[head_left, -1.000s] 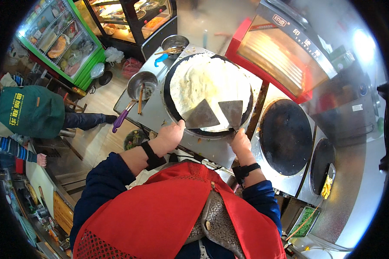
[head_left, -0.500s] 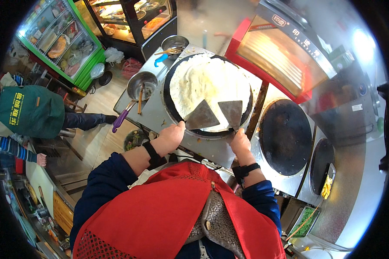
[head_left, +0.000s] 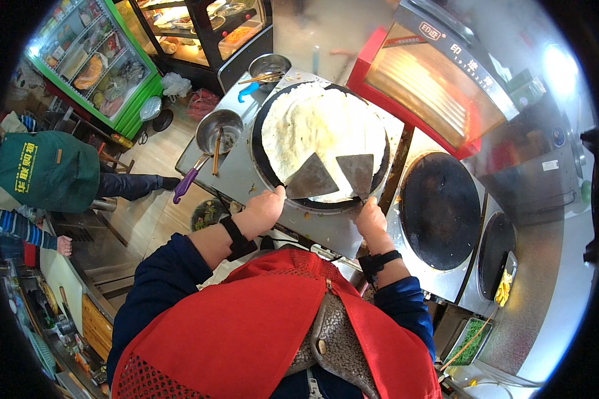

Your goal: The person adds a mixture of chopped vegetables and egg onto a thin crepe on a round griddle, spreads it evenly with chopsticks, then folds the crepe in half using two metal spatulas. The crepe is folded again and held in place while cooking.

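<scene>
A large pale crepe (head_left: 319, 126) covers most of a round black griddle (head_left: 265, 163). My left hand (head_left: 265, 207) is closed round the handle of a wide metal scraper (head_left: 311, 178), whose blade lies at the crepe's near left edge. In my right hand (head_left: 371, 218), also closed, is a second scraper (head_left: 357, 174) with its blade at the near right edge of the crepe. The two blades slant apart, with a strip of crepe showing between them. Both handles are mostly hidden by my fingers.
Right of it sits a bare black griddle (head_left: 440, 211), then a smaller dark one (head_left: 497, 256). A red-framed glass cabinet (head_left: 432, 86) stands behind. On the left are a metal ladle (head_left: 219, 130) with a purple handle and a steel bowl (head_left: 270, 64). A person in a green apron (head_left: 50, 169) is far left.
</scene>
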The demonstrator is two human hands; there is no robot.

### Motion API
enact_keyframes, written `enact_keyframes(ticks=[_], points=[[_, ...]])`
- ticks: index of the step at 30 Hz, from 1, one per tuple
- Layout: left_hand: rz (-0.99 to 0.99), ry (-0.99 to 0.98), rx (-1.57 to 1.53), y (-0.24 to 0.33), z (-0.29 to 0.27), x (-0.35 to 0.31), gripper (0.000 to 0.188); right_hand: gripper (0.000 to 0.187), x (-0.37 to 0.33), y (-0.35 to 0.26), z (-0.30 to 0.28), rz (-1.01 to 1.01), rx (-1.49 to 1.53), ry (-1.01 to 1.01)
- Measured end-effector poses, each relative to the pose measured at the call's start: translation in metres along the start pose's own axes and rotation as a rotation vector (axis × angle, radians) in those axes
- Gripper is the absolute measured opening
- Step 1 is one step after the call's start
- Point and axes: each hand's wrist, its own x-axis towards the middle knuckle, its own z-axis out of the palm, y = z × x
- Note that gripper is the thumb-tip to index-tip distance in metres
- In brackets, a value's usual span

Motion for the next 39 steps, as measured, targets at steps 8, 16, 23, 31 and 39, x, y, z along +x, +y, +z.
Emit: enact_keyframes(ticks=[8, 16, 23, 31, 39], points=[[0.018, 0.012, -0.017, -0.002, 0.003, 0.001, 0.016, 0.024, 0.003, 0.003, 0.004, 0.002, 0.014, 0.002], [0.028, 0.021, -0.026, -0.003, 0.004, 0.001, 0.015, 0.024, 0.003, 0.004, 0.004, -0.01, 0.016, 0.002], [0.108, 0.139, -0.193, -0.01, 0.012, -0.001, 0.021, 0.034, 0.016, 0.024, 0.043, -0.116, -0.041, 0.19], [0.147, 0.042, -0.114, -0.011, 0.006, -0.01, 0.017, 0.041, 0.008, 0.015, 0.017, -0.031, 0.107, 0.041], [0.266, 0.347, -0.148, -0.025, 0.008, -0.025, 0.012, 0.054, 0.0, 0.002, 0.004, 0.054, 0.071, 0.018]])
